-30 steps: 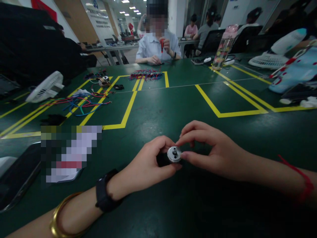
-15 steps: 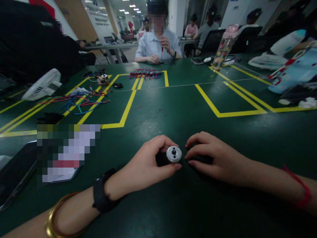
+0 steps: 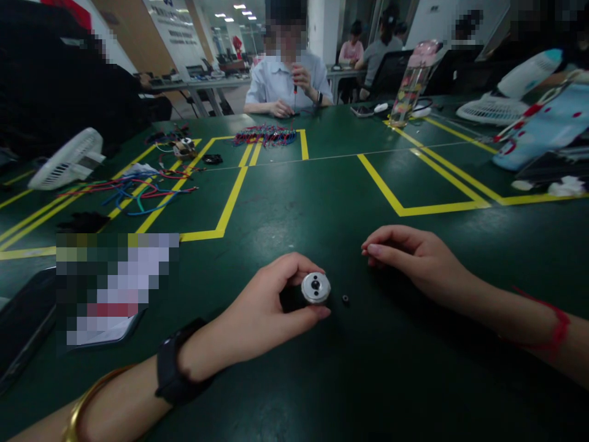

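My left hand (image 3: 271,301) is closed around a small round metal motor (image 3: 316,287), thumb on its near side and fingers behind. The motor's silver end face points up toward me, with a dark centre and two dark holes. Just to its right, a tiny black ring-shaped part (image 3: 345,299) lies on the green tabletop, apart from both hands. Farther right, my right hand (image 3: 409,252) hovers with thumb and fingertips drawn together. Whatever is between those fingertips, if anything, is hidden.
Phones (image 3: 27,325) lie at the left, near a bundle of red and blue wires (image 3: 151,190) and a white fan (image 3: 69,159). Yellow tape (image 3: 442,210) marks the table. Across it sits a person (image 3: 289,80) with a screwdriver. A bottle (image 3: 411,86) stands at the back right.
My right hand has moved right and away from the motor, and its fingers have come together. The small black part now shows on the table. My left hand keeps its hold.
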The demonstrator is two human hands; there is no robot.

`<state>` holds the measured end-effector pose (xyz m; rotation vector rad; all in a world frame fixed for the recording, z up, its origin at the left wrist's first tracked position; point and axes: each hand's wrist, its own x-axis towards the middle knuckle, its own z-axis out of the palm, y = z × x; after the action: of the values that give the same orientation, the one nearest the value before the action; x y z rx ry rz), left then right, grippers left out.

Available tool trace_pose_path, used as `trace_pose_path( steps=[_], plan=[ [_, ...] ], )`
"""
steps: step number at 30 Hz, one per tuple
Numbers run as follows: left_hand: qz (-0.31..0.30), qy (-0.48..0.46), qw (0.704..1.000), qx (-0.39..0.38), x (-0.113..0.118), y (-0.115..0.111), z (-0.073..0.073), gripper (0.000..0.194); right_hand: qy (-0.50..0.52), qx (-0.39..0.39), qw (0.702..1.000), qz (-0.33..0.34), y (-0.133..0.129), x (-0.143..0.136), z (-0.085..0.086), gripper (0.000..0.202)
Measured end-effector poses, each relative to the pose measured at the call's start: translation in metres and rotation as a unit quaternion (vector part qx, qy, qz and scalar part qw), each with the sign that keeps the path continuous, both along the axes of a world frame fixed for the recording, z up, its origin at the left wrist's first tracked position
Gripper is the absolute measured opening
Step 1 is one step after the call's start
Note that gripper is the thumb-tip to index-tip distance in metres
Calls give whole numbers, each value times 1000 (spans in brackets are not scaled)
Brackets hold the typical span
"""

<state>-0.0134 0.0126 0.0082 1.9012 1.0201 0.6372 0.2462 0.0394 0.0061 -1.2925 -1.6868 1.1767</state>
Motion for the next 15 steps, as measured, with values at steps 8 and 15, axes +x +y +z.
trace_pose_path(
  steps=[8, 15],
  plan=[
    [-6, -17, 1000, -6, 0, -1, 0, 31, -84, 59, 992, 66, -3, -3, 4, 18],
    [-9, -14, 1000, 0, 1, -1, 0, 31, -206, 206, 933, 210, -12, -13, 1, 14]
  ],
)
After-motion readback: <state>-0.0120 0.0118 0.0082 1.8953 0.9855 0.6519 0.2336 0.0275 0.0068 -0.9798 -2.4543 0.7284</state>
